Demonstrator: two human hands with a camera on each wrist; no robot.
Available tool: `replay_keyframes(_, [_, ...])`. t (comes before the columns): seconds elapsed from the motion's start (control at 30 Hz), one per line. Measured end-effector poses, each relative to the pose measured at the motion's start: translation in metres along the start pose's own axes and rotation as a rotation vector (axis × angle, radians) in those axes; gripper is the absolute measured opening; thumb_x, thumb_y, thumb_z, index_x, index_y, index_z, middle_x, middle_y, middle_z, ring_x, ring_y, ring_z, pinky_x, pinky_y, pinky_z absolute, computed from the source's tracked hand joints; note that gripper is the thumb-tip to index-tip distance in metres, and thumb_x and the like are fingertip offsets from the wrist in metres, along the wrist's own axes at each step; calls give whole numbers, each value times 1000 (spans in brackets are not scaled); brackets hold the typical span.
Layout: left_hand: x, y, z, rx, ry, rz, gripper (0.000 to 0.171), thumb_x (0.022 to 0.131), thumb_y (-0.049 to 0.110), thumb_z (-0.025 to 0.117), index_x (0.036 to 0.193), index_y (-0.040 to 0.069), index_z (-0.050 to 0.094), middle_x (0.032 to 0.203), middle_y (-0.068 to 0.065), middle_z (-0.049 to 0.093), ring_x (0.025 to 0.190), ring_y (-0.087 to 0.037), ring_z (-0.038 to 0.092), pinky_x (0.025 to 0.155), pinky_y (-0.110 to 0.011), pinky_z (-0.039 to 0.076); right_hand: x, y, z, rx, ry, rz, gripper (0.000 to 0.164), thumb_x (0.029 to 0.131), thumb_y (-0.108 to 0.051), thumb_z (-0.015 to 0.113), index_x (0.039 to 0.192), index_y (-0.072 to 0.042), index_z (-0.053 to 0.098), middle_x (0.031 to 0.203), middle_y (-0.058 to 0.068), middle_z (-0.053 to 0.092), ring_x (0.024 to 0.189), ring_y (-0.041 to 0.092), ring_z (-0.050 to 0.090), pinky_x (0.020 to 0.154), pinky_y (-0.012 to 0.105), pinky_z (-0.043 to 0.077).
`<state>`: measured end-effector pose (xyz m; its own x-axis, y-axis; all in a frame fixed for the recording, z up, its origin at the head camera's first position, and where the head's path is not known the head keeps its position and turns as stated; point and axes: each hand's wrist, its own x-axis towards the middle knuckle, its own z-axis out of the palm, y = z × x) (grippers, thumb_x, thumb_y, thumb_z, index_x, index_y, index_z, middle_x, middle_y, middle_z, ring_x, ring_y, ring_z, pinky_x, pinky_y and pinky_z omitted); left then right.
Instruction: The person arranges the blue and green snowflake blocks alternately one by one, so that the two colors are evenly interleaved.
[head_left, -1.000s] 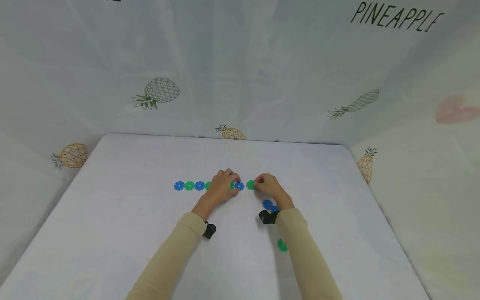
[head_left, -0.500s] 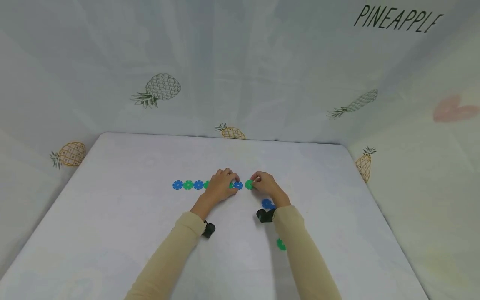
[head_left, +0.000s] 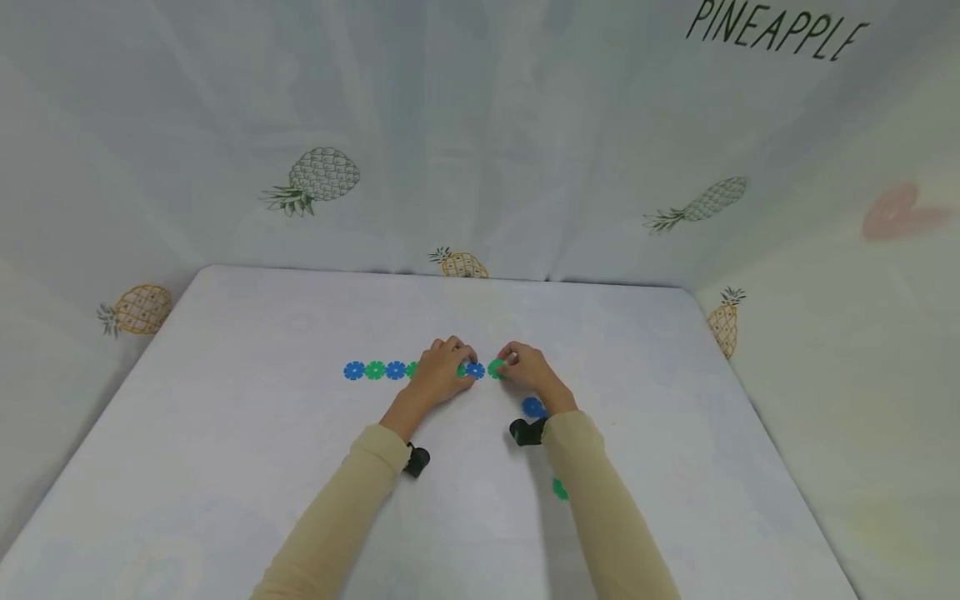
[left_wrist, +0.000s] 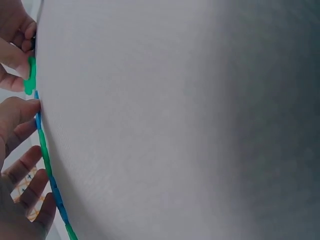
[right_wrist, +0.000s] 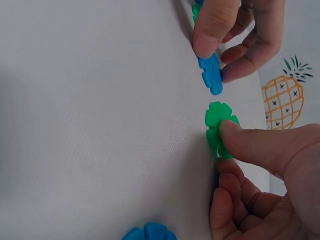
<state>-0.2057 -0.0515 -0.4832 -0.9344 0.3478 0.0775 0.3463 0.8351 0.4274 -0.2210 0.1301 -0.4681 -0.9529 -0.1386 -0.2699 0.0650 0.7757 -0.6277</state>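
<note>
A row of blue and green notched plastic discs (head_left: 395, 370) lies joined edge to edge on the white table, its middle covered by my left hand (head_left: 437, 372). Thumb and finger of that hand pinch the blue disc (right_wrist: 212, 75) at the row's right end. My right hand (head_left: 528, 368) holds a loose green disc (right_wrist: 216, 122) between thumb and fingers, tilted beside the blue one. In the right wrist view a small gap separates the two discs. The left wrist view shows the row (left_wrist: 45, 152) edge-on, with the left fingers spread along it.
Another blue disc (head_left: 533, 407) lies near the right wrist, partly hidden by it. Farther toward me a green disc (head_left: 560, 489) shows beside the right sleeve. A curtain printed with pineapples (head_left: 324, 177) hangs behind the table's far edge.
My right hand has shifted slightly left with the green disc, narrowing the gap to the blue end disc a little. The left hand keeps its hold on the row.
</note>
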Motion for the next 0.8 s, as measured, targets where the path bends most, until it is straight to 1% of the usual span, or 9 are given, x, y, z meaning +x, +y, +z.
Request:
replay_keyframes(0.17, [0, 1, 2, -1, -9, -3, 26, 82, 28, 70, 106, 19, 63, 110, -4, 54, 110, -29, 47, 93, -48, 40, -1, 1, 3, -12, -5, 17, 19, 87, -18, 64, 104, -12, 57, 93, 9, 59, 82, 21, 51, 72, 32, 42])
replay_keyframes(0.37, [-1, 2, 5, 18, -19, -21, 27, 81, 29, 71, 105, 20, 63, 110, -4, 54, 110, -29, 47, 93, -48, 40, -4, 1, 7, -9, 9, 11, 17, 87, -16, 65, 102, -13, 57, 89, 8, 58, 79, 20, 51, 69, 29, 40])
replay_keyframes(0.63, [-2, 4, 2, 28, 15, 19, 26, 81, 28, 71, 104, 19, 63, 109, -4, 54, 107, -30, 49, 88, -49, 42, -8, -2, 7, -12, 68, 5, 15, 86, -16, 66, 99, -12, 59, 87, 8, 60, 75, 19, 50, 65, 28, 39])
replay_keyframes(0.7, [-1, 6, 1, 27, 21, 19, 26, 81, 27, 71, 104, 19, 63, 108, -5, 54, 107, -30, 49, 88, -49, 42, -8, -2, 6, -4, 65, 4, 16, 87, -18, 65, 100, -12, 58, 89, 8, 60, 75, 19, 51, 65, 29, 40])
replay_keyframes(0.8, [0, 7, -2, 21, 28, 19, 26, 81, 27, 72, 104, 18, 63, 108, -5, 54, 107, -31, 49, 89, -49, 42, -7, 0, 2, 14, 39, 2, 23, 86, -23, 66, 104, -11, 57, 90, 8, 59, 77, 19, 52, 67, 29, 41])
